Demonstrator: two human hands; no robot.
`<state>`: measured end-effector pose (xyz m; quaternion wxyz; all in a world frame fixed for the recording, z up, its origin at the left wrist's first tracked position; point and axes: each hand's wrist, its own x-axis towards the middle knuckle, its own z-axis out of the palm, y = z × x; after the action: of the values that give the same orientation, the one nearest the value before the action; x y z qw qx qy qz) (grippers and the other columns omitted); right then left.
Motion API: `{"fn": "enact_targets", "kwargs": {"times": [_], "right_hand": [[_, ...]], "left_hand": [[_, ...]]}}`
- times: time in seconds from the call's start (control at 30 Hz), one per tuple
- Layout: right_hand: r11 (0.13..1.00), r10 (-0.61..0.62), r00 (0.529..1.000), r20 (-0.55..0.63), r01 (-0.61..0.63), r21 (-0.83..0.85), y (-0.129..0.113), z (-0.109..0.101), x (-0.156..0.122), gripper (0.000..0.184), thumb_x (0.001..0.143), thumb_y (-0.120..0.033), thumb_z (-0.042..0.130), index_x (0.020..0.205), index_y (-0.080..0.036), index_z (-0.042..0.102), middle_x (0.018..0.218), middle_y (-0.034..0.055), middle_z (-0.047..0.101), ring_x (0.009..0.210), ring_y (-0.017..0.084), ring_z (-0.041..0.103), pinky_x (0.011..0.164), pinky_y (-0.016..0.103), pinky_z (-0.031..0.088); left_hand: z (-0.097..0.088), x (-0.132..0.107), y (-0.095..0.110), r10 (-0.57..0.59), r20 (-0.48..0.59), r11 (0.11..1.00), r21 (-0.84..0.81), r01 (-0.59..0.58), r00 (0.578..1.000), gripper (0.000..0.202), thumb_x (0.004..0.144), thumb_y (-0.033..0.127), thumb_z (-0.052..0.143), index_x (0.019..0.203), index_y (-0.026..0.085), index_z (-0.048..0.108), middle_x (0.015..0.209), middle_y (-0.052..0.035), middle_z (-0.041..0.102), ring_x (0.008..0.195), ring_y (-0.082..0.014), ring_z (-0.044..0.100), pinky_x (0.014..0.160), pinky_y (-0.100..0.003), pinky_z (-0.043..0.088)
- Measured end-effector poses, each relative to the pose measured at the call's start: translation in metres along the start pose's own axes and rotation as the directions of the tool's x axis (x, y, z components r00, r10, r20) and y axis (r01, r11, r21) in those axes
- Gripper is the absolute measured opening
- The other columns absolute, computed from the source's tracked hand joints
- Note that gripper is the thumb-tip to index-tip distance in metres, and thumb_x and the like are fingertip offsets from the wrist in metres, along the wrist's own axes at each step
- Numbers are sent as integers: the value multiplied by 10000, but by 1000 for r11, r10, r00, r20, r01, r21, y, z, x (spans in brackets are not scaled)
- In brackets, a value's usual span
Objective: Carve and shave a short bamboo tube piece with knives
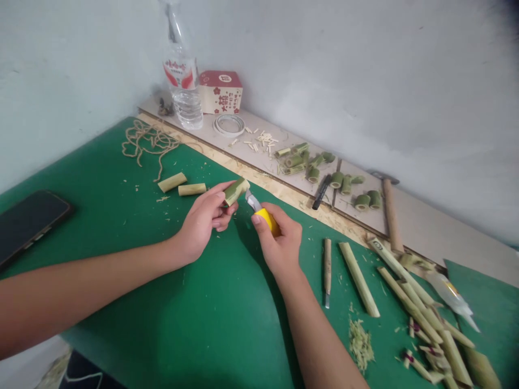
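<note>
In the head view, my left hand (206, 216) is closed around a short green piece of bamboo (235, 192), tilted up to the right. My right hand (279, 237) grips a yellow utility knife (267, 219). Its metal blade end (253, 200) is close to the far end of the bamboo; I cannot tell whether it touches. Behind my left hand, two pale bamboo pieces (192, 189) lie on the green table mat (194, 313). A wood-handled chisel (327, 270) and a split bamboo strip (359, 278) rest to the right of my right hand.
Along the wall stand a water bottle (184, 92) and a red-and-white box (221, 93), with a tape roll (229, 125), cut bamboo pieces (298, 159), a marker (321, 192) and a hammer (391, 213). Twine (148, 140), a phone (32, 224), shavings (360, 346) and a glue bottle (452, 294) lie around.
</note>
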<state>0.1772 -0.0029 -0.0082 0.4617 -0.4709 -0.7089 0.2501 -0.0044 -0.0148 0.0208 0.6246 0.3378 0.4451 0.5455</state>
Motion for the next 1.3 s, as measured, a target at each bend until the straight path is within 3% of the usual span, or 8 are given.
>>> {"fn": "enact_targets", "kwargs": {"times": [0.2, 0.7, 0.77, 0.9, 0.97, 1.07, 1.17, 1.3], "right_hand": [[996, -69, 980, 188, 59, 60, -3, -1, 0, 271, 1019, -459, 707, 1058, -213, 813, 916, 50, 830, 743, 182, 740, 713, 284, 560], [998, -54, 981, 188, 47, 39, -5, -1, 0, 351, 1017, -540, 671, 1042, -220, 815, 924, 67, 834, 737, 200, 733, 735, 322, 586], [999, -32, 988, 153, 31, 14, -4, 0, 0, 385, 1004, -575, 673, 1040, -221, 819, 908, 67, 824, 709, 196, 705, 712, 326, 573], [994, 112, 986, -127, -113, 0, 1, -1, 3, 415, 997, -589, 660, 1015, -201, 808, 790, 24, 765, 606, 161, 607, 586, 287, 492], [992, 121, 972, -199, -124, -3, 4, -2, 5, 406, 990, -569, 672, 1013, -186, 805, 761, 12, 742, 590, 152, 584, 567, 276, 467], [998, 56, 983, -176, -59, -12, 4, -3, 4, 390, 992, -537, 684, 1023, -168, 805, 749, 9, 725, 572, 139, 567, 559, 269, 453], [999, 41, 988, -151, -44, -15, 1, -2, 2, 409, 1009, -556, 658, 1016, -172, 798, 731, 5, 715, 537, 129, 532, 524, 263, 427], [1000, -17, 999, 33, 18, -23, -2, -2, 1, 428, 1010, -592, 635, 1025, -199, 804, 805, 35, 767, 573, 146, 576, 560, 280, 477]], "left_hand": [[0, -2, -3, 16, -27, 1000, -9, -16, 1000, 624, 951, 447, 622, 1453, 78, 613, 656, 66, 462, 501, -76, 295, 507, -243, 267], [-3, -1, -6, 116, 27, 986, 117, -118, 993, 611, 1047, 494, 574, 1509, 99, 632, 631, 60, 406, 537, -99, 307, 522, -257, 266], [-3, -3, -5, 137, 42, 981, 133, -141, 990, 617, 1047, 517, 570, 1490, 94, 646, 642, 57, 405, 539, -96, 295, 520, -260, 252], [-1, -17, -6, 135, 135, 971, 179, -158, 982, 571, 1068, 517, 537, 1432, 105, 691, 745, 4, 520, 584, -98, 329, 542, -269, 274], [1, -22, -7, 106, 181, 970, 197, -141, 978, 564, 1084, 518, 516, 1438, 116, 692, 754, -6, 534, 610, -111, 363, 551, -273, 287], [3, -20, -6, 103, 166, 982, 138, -127, 981, 579, 1073, 522, 534, 1467, 116, 657, 806, -2, 535, 583, -91, 324, 538, -271, 281], [2, -8, -2, 105, 57, 990, 93, -110, 993, 580, 1053, 486, 562, 1492, 112, 620, 810, 12, 519, 560, -76, 301, 531, -260, 264], [1, -3, -1, 94, 41, 992, 81, -97, 995, 611, 1032, 532, 605, 1474, 110, 634, 776, 22, 505, 557, -78, 302, 525, -253, 262]]}}
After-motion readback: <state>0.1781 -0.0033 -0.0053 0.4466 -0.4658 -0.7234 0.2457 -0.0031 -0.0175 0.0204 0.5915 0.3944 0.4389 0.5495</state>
